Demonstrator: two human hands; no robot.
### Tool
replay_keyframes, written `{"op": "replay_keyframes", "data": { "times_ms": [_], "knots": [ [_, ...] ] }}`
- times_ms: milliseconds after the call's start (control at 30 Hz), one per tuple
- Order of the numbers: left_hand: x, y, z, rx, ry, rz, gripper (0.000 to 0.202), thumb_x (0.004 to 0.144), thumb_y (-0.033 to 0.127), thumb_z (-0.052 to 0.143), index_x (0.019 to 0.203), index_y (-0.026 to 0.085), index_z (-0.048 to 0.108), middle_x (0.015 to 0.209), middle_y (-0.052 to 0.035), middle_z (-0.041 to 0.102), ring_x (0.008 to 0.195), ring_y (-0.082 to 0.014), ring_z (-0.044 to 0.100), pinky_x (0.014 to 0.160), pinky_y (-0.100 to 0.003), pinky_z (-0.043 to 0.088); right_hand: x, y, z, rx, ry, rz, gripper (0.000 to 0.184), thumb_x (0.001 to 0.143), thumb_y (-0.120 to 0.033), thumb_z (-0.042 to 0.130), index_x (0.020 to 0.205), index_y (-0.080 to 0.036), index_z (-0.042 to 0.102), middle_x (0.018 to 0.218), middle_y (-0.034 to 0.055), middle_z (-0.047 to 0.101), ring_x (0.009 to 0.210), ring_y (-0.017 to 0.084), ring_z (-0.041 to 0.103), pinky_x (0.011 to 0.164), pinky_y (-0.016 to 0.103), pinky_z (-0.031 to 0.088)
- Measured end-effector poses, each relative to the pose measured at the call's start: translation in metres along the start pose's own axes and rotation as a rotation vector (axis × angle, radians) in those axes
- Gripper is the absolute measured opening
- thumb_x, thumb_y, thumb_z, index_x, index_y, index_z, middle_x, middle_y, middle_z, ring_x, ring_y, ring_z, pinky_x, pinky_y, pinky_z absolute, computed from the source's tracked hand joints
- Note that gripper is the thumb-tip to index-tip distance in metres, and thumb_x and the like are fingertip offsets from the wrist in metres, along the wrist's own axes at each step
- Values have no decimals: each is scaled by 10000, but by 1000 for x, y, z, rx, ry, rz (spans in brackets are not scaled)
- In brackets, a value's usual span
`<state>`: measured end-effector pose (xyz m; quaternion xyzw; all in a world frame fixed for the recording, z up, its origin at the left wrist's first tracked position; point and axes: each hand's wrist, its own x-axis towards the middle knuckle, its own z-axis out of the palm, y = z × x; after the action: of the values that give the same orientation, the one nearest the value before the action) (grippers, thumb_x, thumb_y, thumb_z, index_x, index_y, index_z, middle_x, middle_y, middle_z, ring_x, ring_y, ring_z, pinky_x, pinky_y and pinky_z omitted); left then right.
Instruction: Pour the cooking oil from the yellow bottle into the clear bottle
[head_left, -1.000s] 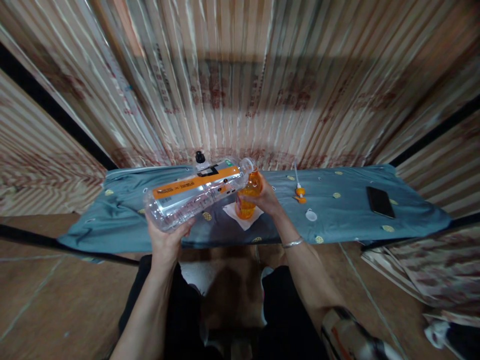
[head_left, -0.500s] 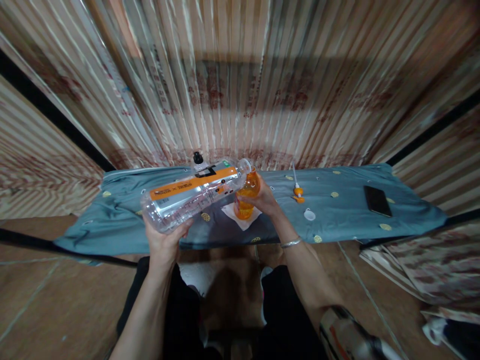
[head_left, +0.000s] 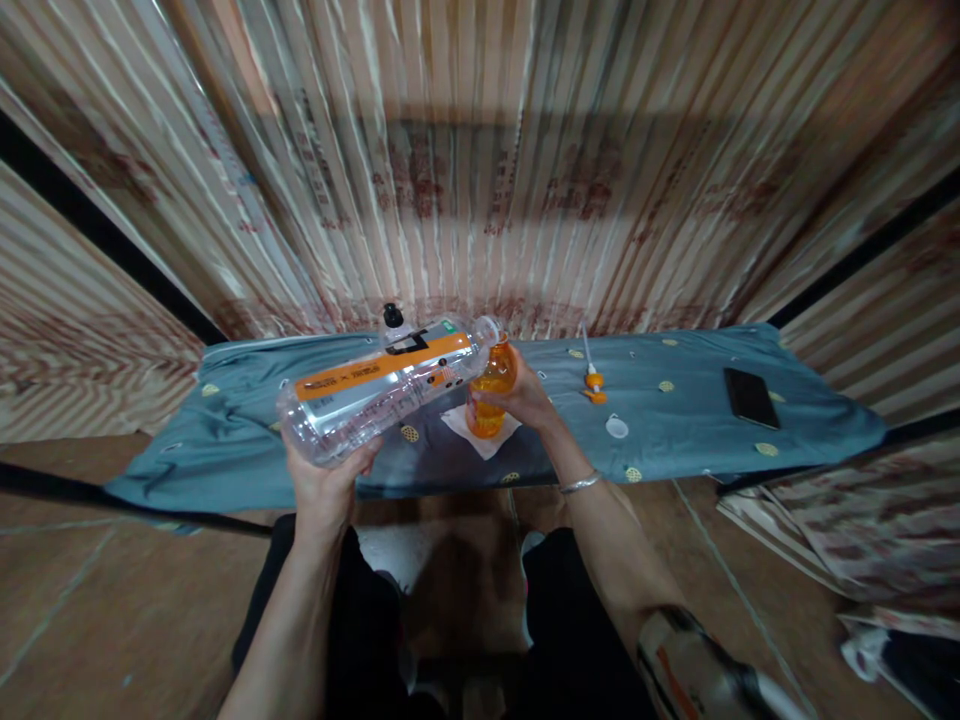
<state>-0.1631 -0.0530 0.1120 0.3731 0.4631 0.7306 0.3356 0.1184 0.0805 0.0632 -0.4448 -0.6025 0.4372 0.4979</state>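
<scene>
A large clear plastic bottle [head_left: 382, 385] with an orange and silver label lies tilted in my left hand [head_left: 324, 490], which grips it near its base. Its uncapped mouth is at the top of a small orange bottle [head_left: 491, 385]. My right hand [head_left: 525, 395] is wrapped round that orange bottle, which stands upright over a white tissue [head_left: 487, 443]. Liquid shows inside the orange bottle; whether any is flowing between the mouths I cannot tell. To the right lies an orange pump head [head_left: 595, 388] with a thin pale tube.
Behind the large bottle stands another bottle with a black pump top [head_left: 392, 316]. A small white disc [head_left: 616, 426] and a black phone [head_left: 751, 398] lie on the blue-green cloth [head_left: 690, 440]. A striped curtain [head_left: 480, 150] hangs behind, and dark frame bars slant at both sides.
The view has shifted very slightly. Both hands keep their holds, and the large bottle stays tilted at the orange bottle's mouth.
</scene>
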Motion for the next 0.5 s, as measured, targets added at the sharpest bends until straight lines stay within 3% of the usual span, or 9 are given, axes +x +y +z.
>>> {"op": "replay_keyframes", "data": {
  "times_ms": [300,500],
  "knots": [
    [0,2,2,-19,4,-1,817,451,298,1138,1091,269,632,818,59,682,544,-107,502,475,-240,339,1,6,-1,-13,-11,4,1174,572,-444,1169,1610,-291,641,1424,95,873,1352,383,834,1263,557,653],
    [2,-3,-2,-9,2,12,875,465,318,1150,1192,256,666,802,68,666,534,-108,491,486,-251,342,1,7,0,-29,-6,-27,1142,586,-449,1174,1592,-304,654,1355,73,889,1292,362,852,1199,521,682]
  ]
}}
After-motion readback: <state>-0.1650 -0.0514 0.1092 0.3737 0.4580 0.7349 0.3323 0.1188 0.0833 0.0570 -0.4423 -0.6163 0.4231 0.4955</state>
